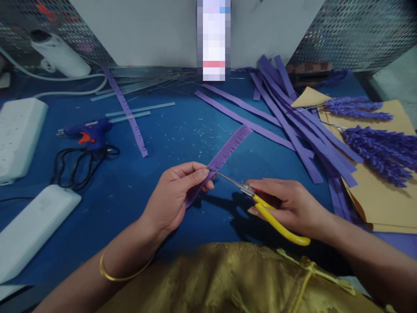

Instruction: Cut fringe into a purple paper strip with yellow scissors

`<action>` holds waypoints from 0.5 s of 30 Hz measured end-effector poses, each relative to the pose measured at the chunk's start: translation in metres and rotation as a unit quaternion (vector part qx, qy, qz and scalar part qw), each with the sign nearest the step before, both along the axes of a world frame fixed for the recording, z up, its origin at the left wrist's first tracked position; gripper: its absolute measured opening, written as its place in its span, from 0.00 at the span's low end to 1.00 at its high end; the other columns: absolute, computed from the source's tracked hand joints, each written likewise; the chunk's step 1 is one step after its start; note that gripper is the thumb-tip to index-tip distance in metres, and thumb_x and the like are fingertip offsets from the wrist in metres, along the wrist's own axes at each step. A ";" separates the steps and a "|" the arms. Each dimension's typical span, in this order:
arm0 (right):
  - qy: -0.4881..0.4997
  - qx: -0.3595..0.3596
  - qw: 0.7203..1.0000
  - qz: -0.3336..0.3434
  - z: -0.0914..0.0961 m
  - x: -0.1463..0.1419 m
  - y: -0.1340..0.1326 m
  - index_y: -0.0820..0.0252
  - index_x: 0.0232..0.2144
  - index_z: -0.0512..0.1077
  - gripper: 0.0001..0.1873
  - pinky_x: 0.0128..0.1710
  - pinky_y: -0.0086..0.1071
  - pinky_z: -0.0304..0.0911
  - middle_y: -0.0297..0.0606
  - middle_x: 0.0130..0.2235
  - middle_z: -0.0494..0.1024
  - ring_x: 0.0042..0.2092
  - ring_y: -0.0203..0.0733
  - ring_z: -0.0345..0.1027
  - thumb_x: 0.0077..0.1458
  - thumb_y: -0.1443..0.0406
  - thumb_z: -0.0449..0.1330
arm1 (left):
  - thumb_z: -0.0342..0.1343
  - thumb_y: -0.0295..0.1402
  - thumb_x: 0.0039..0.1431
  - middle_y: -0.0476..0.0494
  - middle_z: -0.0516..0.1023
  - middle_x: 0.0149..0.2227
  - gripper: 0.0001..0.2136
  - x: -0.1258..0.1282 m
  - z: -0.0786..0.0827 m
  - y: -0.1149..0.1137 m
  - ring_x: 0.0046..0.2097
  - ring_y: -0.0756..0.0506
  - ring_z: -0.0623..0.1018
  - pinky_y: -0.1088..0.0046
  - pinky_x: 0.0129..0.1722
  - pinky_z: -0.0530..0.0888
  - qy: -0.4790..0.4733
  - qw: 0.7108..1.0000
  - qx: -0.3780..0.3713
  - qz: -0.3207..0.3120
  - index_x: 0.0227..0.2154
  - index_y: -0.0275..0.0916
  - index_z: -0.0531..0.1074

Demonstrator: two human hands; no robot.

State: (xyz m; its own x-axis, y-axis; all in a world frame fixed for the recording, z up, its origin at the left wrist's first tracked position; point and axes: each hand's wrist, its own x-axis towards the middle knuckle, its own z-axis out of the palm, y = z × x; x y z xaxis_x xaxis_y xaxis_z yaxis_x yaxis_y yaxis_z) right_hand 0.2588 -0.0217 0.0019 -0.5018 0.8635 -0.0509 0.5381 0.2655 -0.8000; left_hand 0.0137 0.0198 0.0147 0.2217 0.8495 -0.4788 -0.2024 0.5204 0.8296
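Observation:
My left hand [176,195] pinches a purple paper strip [228,148] that points up and to the right, its far part cut into a fine fringe. My right hand [289,206] grips yellow-handled scissors [260,204]; their blades reach left and meet the strip just beside my left fingertips. Both hands hover above the blue table [169,130].
A pile of plain purple strips [293,117] lies right of centre. Finished purple lavender-like stems [381,148] rest on brown paper [384,195] at the right. A blue glue gun [89,132] with black cord, glue sticks [140,108], a fringed strip [127,113] and white power strips [19,130] lie left.

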 end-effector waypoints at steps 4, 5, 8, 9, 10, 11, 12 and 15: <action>0.011 -0.015 1.000 -0.014 0.001 -0.001 0.001 0.60 0.43 0.77 0.18 0.32 0.29 0.63 0.40 0.36 0.80 0.34 0.41 0.71 0.61 0.53 0.61 | 0.65 0.32 0.53 0.49 0.78 0.23 0.06 0.001 -0.001 0.000 0.27 0.54 0.73 0.82 0.30 0.67 -0.007 1.000 -0.011 0.003 0.24 0.37 0.79; 0.012 -0.016 1.000 -0.016 0.001 -0.001 0.001 0.60 0.42 0.77 0.17 0.32 0.29 0.63 0.41 0.38 0.80 0.36 0.42 0.72 0.61 0.53 0.61 | 0.66 0.33 0.53 0.49 0.78 0.23 0.05 0.001 -0.001 0.000 0.28 0.54 0.73 0.82 0.31 0.68 0.001 1.000 -0.009 0.004 0.25 0.38 0.80; 0.011 -0.016 1.000 -0.015 0.000 0.000 0.001 0.60 0.42 0.77 0.17 0.34 0.30 0.64 0.42 0.39 0.81 0.37 0.42 0.73 0.61 0.53 0.61 | 0.67 0.34 0.52 0.49 0.80 0.26 0.04 0.001 -0.002 -0.002 0.29 0.53 0.74 0.80 0.32 0.69 0.035 0.999 0.011 0.002 0.29 0.38 0.81; 0.011 -0.015 1.000 -0.016 -0.001 0.000 0.001 0.60 0.43 0.77 0.16 0.34 0.30 0.64 0.41 0.38 0.80 0.36 0.42 0.73 0.61 0.54 0.61 | 0.67 0.34 0.52 0.48 0.81 0.26 0.04 0.001 -0.002 -0.003 0.29 0.53 0.74 0.80 0.32 0.69 0.048 0.999 0.022 0.002 0.29 0.38 0.82; 0.010 -0.013 1.000 -0.018 -0.002 0.000 0.001 0.59 0.44 0.77 0.16 0.33 0.30 0.64 0.40 0.37 0.80 0.35 0.41 0.72 0.61 0.54 0.62 | 0.68 0.33 0.52 0.48 0.81 0.27 0.04 0.001 -0.003 -0.003 0.29 0.53 0.74 0.80 0.32 0.69 0.061 0.998 0.034 0.002 0.29 0.39 0.82; 0.008 -0.008 1.000 -0.021 -0.003 0.000 0.000 0.59 0.46 0.76 0.17 0.33 0.30 0.63 0.40 0.36 0.80 0.34 0.41 0.72 0.61 0.54 0.62 | 0.68 0.34 0.52 0.49 0.81 0.26 0.04 0.001 -0.003 -0.003 0.30 0.53 0.74 0.79 0.32 0.69 0.072 0.996 0.044 0.004 0.29 0.39 0.82; 0.005 -0.002 1.000 -0.026 -0.004 0.000 0.000 0.58 0.47 0.76 0.18 0.32 0.30 0.63 0.39 0.36 0.80 0.33 0.40 0.71 0.60 0.55 0.63 | 0.68 0.34 0.52 0.49 0.81 0.26 0.04 0.001 -0.003 -0.003 0.30 0.52 0.74 0.79 0.32 0.69 0.081 0.995 0.053 0.007 0.29 0.39 0.82; -0.013 0.026 0.999 -0.037 -0.005 -0.001 -0.002 0.58 0.52 0.74 0.22 0.30 0.30 0.61 0.37 0.34 0.78 0.30 0.37 0.68 0.58 0.56 0.65 | 0.68 0.34 0.51 0.49 0.81 0.26 0.04 0.002 -0.002 -0.004 0.30 0.52 0.75 0.79 0.33 0.70 0.091 0.994 0.063 0.021 0.28 0.39 0.82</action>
State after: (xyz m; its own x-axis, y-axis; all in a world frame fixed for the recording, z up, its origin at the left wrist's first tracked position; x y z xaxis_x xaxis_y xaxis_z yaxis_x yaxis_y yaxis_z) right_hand 0.2578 -0.0234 -0.0036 -0.4359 0.8998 -0.0168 0.5784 0.2658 -0.7713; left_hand 0.0156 0.0161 0.0127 0.1033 0.9117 -0.3977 -0.0630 0.4051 0.9121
